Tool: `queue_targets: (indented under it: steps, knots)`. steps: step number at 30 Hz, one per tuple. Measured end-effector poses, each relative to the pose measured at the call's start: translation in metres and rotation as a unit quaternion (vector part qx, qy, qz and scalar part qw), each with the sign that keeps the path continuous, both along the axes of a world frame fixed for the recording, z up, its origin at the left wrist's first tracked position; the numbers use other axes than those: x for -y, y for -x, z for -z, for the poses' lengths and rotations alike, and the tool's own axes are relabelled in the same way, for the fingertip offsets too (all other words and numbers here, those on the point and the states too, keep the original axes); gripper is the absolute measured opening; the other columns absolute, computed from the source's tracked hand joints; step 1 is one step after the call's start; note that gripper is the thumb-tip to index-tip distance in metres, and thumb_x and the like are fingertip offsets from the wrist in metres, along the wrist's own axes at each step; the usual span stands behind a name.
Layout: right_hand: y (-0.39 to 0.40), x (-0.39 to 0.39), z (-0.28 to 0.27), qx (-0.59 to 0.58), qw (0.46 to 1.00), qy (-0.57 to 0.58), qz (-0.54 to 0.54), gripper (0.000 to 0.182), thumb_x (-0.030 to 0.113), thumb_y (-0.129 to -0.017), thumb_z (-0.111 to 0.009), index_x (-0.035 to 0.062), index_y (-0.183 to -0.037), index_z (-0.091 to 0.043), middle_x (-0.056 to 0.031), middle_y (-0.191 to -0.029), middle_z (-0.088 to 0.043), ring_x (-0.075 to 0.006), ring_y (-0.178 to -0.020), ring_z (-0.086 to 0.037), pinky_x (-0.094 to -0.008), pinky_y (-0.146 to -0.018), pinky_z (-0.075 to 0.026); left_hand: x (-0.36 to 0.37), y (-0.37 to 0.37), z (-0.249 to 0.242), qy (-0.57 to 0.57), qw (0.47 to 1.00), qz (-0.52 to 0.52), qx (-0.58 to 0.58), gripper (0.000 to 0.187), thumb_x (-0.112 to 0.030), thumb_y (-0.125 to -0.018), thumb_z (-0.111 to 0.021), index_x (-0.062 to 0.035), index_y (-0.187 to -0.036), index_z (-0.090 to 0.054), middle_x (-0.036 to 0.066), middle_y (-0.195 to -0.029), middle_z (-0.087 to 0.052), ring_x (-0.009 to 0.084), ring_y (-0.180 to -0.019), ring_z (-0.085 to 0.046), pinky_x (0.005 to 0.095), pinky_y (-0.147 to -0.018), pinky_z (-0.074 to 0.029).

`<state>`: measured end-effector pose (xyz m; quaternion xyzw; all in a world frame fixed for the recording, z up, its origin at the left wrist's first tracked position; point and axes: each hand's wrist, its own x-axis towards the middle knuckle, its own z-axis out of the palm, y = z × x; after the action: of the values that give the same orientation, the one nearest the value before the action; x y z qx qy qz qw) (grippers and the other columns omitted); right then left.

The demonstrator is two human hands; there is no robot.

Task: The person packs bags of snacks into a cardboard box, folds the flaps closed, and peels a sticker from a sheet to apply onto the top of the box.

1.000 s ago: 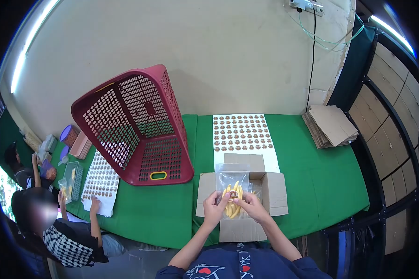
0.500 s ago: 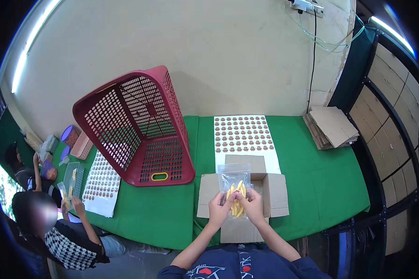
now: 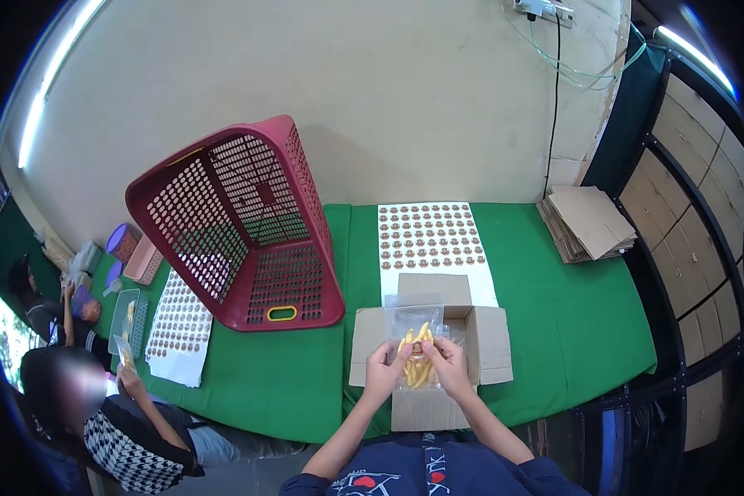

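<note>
A clear zip bag (image 3: 411, 319) of yellow finger-shaped pieces (image 3: 419, 374) is held upright over an open cardboard box (image 3: 493, 351). My left hand (image 3: 383, 374) grips its left side and my right hand (image 3: 452, 372) its right side. Both thumbs press near a small round brown-and-orange sticker (image 3: 417, 350) on the bag's front. Some clear plastic shows inside the box behind the bag, but most of the interior is hidden. Behind the box lies a sheet of round stickers (image 3: 432, 236), its near end covered by a box flap.
Left of the box, a large maroon basket (image 3: 322, 273) lies on its side on the green cloth (image 3: 570, 331). Flattened cardboard (image 3: 591, 221) is stacked at the right. Another sticker sheet (image 3: 178, 331) and a plastic tray (image 3: 140, 324) are near a seated co-worker (image 3: 132, 438) holding a small bag.
My thumbs have moved apart, and the round sticker on the bag now shows between them. At the left, the co-worker's hands and small bag have shifted.
</note>
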<state>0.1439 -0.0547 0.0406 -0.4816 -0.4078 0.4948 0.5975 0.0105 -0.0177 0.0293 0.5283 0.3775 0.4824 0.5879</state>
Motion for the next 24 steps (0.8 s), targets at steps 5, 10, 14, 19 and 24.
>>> queue_targets:
  steps: [5, 10, 14, 19, 24]
  knots:
    - [0.001, -0.001, -0.001, 0.003, 1.0, 0.017, -0.003, 0.021, 0.019, -0.089, -0.054, -0.001, -0.097, -0.057, -0.0026, -0.086, -0.06, -0.0051, -0.077, -0.054, -0.0206, -0.068, -0.043, -0.007, 0.007, -0.003, 0.027, 0.997, 0.059, -0.03, 0.022, -0.014, -0.087, -0.057, 0.0035, -0.099, -0.059, 0.006, -0.09, -0.062, 0.007, -0.08, -0.056, 0.0207, -0.07, -0.045]
    - [0.008, -0.004, -0.005, 0.02, 0.999, 0.018, 0.032, 0.022, 0.019, -0.087, -0.058, -0.0016, -0.093, -0.057, -0.0032, -0.082, -0.06, -0.0055, -0.074, -0.054, -0.0202, -0.063, -0.044, -0.005, -0.005, 0.007, -0.023, 1.0, -0.003, -0.015, 0.022, -0.017, -0.084, -0.062, 0.0036, -0.093, -0.061, 0.003, -0.08, -0.061, 0.0052, -0.074, -0.054, 0.0219, -0.063, -0.046]
    - [0.01, -0.003, -0.009, 0.031, 0.998, -0.012, 0.047, 0.017, 0.017, -0.089, -0.055, 0.0007, -0.089, -0.056, -0.0003, -0.079, -0.058, -0.0038, -0.071, -0.052, -0.0197, -0.062, -0.043, -0.003, -0.007, 0.003, -0.032, 0.999, -0.013, -0.015, 0.023, -0.018, -0.085, -0.061, 0.0043, -0.091, -0.061, 0.003, -0.077, -0.06, 0.0051, -0.071, -0.053, 0.0217, -0.061, -0.044]
    - [0.01, -0.002, 0.001, 0.03, 0.998, -0.021, 0.055, 0.016, 0.016, -0.089, -0.054, 0.0007, -0.086, -0.057, 0.0005, -0.077, -0.058, -0.0027, -0.069, -0.051, -0.0189, -0.06, -0.042, 0.0, -0.006, -0.002, -0.033, 0.999, -0.023, -0.025, 0.023, -0.019, -0.086, -0.059, 0.0038, -0.087, -0.061, 0.002, -0.075, -0.059, 0.0047, -0.068, -0.051, 0.0208, -0.059, -0.042]
    - [0.01, -0.001, 0.002, 0.018, 0.998, -0.012, 0.057, 0.017, 0.016, -0.09, -0.053, 0.0008, -0.085, -0.057, 0.0013, -0.075, -0.057, -0.0027, -0.069, -0.051, -0.0187, -0.06, -0.042, -0.001, -0.003, 0.005, -0.032, 0.999, -0.003, -0.021, 0.023, -0.019, -0.087, -0.058, 0.0038, -0.087, -0.061, 0.002, -0.074, -0.059, 0.0045, -0.068, -0.051, 0.0208, -0.059, -0.042]
